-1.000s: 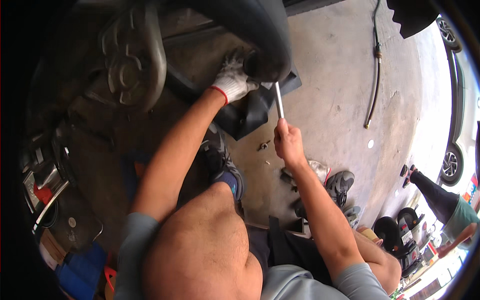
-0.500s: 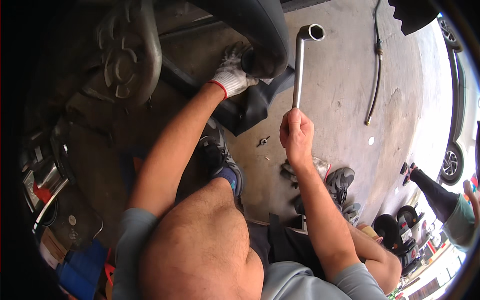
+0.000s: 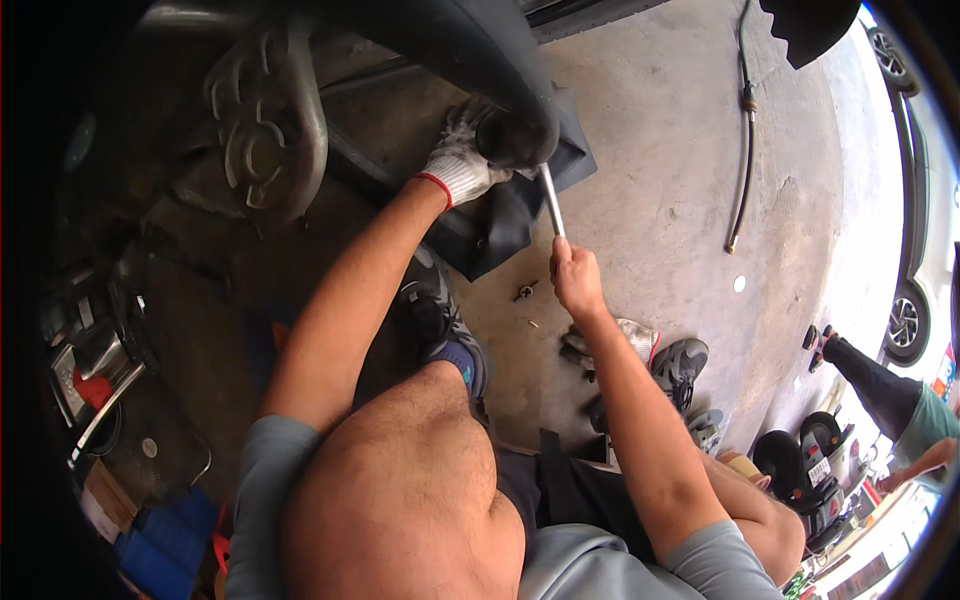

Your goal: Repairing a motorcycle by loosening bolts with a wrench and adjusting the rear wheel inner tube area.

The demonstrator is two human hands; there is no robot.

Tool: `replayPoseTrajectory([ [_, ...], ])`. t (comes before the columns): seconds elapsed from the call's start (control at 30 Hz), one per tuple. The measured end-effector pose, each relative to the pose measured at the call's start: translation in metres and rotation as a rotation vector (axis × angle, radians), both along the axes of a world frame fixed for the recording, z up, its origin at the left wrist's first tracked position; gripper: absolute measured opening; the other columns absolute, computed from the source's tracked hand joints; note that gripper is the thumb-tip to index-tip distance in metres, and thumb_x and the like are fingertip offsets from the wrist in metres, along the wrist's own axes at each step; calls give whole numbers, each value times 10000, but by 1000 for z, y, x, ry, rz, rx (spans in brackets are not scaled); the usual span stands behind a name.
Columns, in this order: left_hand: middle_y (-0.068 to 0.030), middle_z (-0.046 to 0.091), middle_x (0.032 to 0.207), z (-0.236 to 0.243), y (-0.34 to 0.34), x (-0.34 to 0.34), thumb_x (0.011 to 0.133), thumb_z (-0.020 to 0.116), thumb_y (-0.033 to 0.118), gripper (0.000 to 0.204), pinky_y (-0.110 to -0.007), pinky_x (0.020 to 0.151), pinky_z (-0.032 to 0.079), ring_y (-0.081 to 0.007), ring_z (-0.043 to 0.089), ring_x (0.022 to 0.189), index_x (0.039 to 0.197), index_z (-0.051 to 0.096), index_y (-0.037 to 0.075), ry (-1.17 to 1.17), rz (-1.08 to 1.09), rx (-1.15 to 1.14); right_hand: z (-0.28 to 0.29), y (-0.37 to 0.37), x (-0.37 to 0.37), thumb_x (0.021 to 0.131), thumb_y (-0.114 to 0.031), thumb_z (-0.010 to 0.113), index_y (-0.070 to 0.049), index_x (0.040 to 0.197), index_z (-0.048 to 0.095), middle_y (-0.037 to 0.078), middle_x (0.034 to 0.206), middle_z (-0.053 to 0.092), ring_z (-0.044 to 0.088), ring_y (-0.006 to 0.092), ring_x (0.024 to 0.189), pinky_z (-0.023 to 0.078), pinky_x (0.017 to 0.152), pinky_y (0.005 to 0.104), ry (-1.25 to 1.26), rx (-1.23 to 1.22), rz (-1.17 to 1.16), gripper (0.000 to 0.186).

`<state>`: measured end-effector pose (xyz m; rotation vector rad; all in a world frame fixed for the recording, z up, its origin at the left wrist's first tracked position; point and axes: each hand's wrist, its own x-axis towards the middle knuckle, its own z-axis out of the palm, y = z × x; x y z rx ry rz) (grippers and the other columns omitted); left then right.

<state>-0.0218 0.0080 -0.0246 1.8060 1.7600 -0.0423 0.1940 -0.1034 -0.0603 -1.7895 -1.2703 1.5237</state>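
My left hand, in a white knit glove with a red cuff, is closed against the round lower end of a thick black curved part, its fingertips partly hidden. My right hand, bare, grips a long silver socket wrench. The wrench's head is out of sight at the lower end of the curved part. A black angular plate or sheet lies beneath them. A cut-out metal part is at the left. A small metal piece and another glove lie on the floor below.
A hose lies on the concrete floor at the right. A white car, another person and a scooter are at the far right. Assorted metal parts and a blue object are at the left.
Half a second ago the wrench's head was raised in view beside the curved part; now it is back under it, my right hand lower and further left, much as a second ago.
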Motion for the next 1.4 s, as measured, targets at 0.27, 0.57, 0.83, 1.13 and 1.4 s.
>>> replayPoseTrajectory([
  [0.27, -90, 152, 1484, -9, -14, -19, 737, 628, 435, 861, -391, 1132, 78, -283, 57, 1381, 1417, 197, 131, 12, 95, 30, 88, 13, -41, 946, -345, 420, -46, 634, 456, -9, 512, 430, 405, 86, 450, 324, 418, 269, 216, 26, 2, 434],
  [0.57, -105, 176, 1475, 9, -15, -27, 728, 654, 408, 865, -382, 1127, 85, -260, 93, 1378, 1411, 211, 117, -38, 81, -80, 96, 16, -40, 947, -341, 419, -71, 616, 452, -21, 506, 419, 366, 65, 404, 290, 377, 225, 237, -110, -57, 428],
  [0.83, -97, 156, 1482, -24, -11, -25, 738, 635, 432, 862, -410, 1127, 55, -278, 60, 1380, 1415, 203, 119, 101, -61, -47, 43, 11, -27, 943, -346, 419, -32, 617, 455, -4, 508, 426, 422, 92, 480, 340, 454, 260, 106, -474, -28, 453],
  [1.13, -118, 141, 1480, -5, -7, -3, 723, 649, 451, 882, -400, 1128, 57, -299, 63, 1375, 1413, 208, 123, 20, -41, -37, 10, 8, -1, 932, -334, 438, 11, 658, 472, 77, 517, 462, 456, 194, 466, 382, 498, 359, -163, -226, 120, 442],
  [1.4, -85, 98, 1494, 19, -9, -11, 726, 653, 420, 883, -378, 1134, 50, -276, 24, 1383, 1420, 180, 150, -4, 89, -177, 77, 4, -27, 953, -314, 423, -43, 644, 451, -5, 525, 438, 409, 74, 488, 338, 453, 248, 217, 81, -72, 412],
])
